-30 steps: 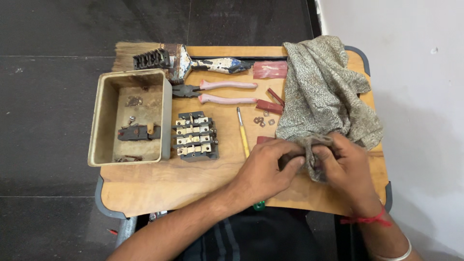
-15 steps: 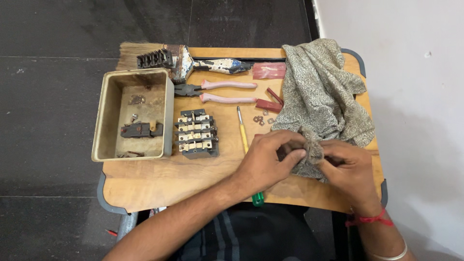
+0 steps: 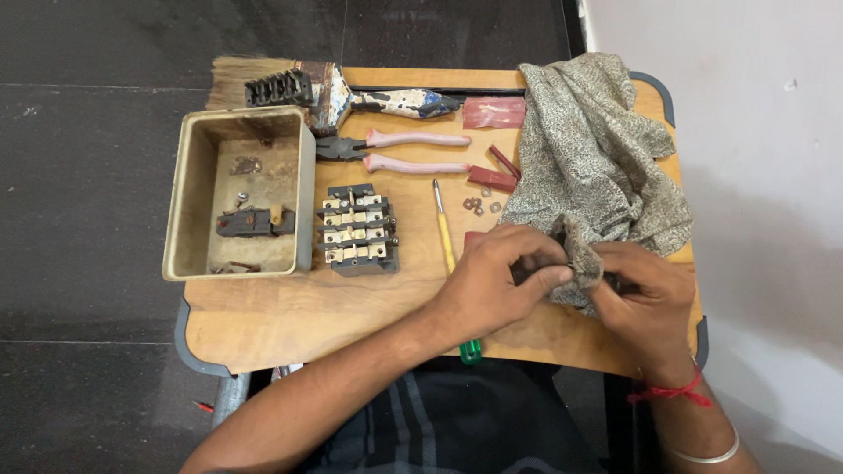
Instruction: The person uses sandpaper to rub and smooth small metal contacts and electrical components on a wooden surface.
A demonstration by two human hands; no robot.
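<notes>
My left hand (image 3: 496,276) and my right hand (image 3: 645,294) meet at the near right of the wooden board (image 3: 299,307). Together they pinch a small dark part (image 3: 527,266) wrapped in a corner of the patterned grey cloth (image 3: 588,149). Most of the part is hidden by fingers and cloth. The rest of the cloth lies spread over the board's right side. A yellow screwdriver with a green handle (image 3: 444,237) runs under my left hand.
A rusty open metal box (image 3: 189,202) with a small dark piece inside sits at left. Beside it stands a switch block (image 3: 358,230). Pink-handled pliers (image 3: 399,151), a paint brush (image 3: 334,88), red pieces (image 3: 492,175) and several nuts (image 3: 479,204) lie farther back.
Both hands have shifted a little to the right with the cloth bunched around the part. The fingers have changed their grip on it.
</notes>
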